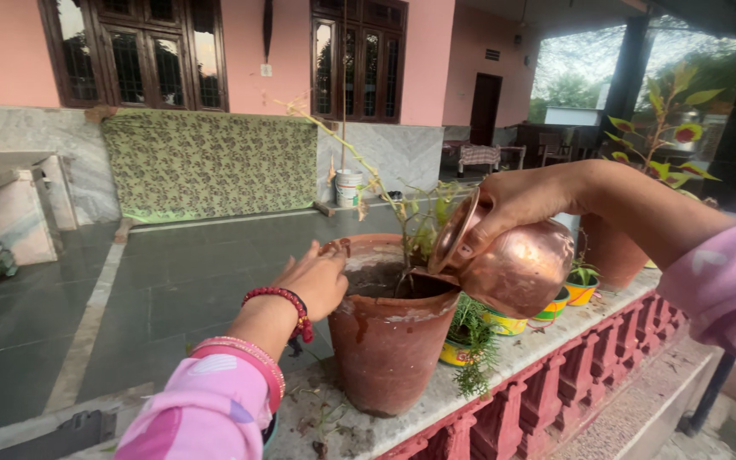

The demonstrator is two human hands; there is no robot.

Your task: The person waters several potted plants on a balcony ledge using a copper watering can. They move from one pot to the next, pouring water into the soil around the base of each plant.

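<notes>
A tall terracotta pot point(385, 341) with dark soil and a thin, nearly bare plant point(409, 223) stands on a stone ledge point(547, 336). My right hand point(513, 204) grips a round copper water pot point(517, 268) by its neck, tipped over with its mouth down against the soil. My left hand point(317, 281), with a red bead bracelet at the wrist, rests on the pot's left rim, fingers curled over the edge. Both arms wear pink sleeves.
Small painted pots point(579, 294) with green plants sit behind the copper pot on the ledge, and a larger terracotta pot point(615, 251) holds a red-leaved plant. Below the ledge lies a grey tiled courtyard with a white bucket point(348, 187), a patterned cloth on the wall and a pink house.
</notes>
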